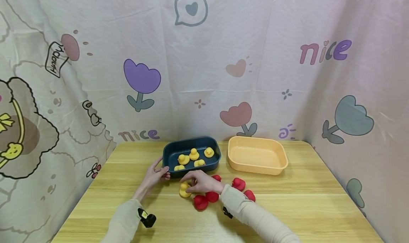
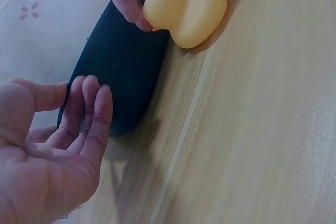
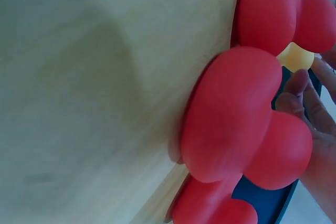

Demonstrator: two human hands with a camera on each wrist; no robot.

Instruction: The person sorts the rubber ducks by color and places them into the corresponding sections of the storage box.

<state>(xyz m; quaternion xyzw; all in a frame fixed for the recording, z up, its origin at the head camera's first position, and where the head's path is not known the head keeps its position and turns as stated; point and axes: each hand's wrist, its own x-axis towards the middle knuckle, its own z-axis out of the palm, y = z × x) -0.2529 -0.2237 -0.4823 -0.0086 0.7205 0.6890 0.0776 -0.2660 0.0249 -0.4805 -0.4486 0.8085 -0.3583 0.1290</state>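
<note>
At the near left corner of a dark blue plastic bin [image 1: 209,167], my left hand [image 1: 154,174] holds on, thumb by the rim and fingers along the outer wall in the left wrist view. My right hand [image 1: 202,182] pinches a yellow rubber duck [image 1: 184,190] between thumb and fingers, on the table in front of the bin. Several other yellow ducks [image 1: 194,154] sit inside the bin. Beside and beyond the right hand are several red rubber ducks [image 1: 200,202]; in the right wrist view one large red duck [image 3: 231,114] covers much of the hand's work.
A peach-coloured bin [image 1: 255,167] with nothing in it stands right of the blue one. More red ducks [image 1: 238,184] lie in front of it, partly behind the right forearm. The wooden table [image 1: 303,207] ends at a patterned curtain [image 1: 198,69] at the back.
</note>
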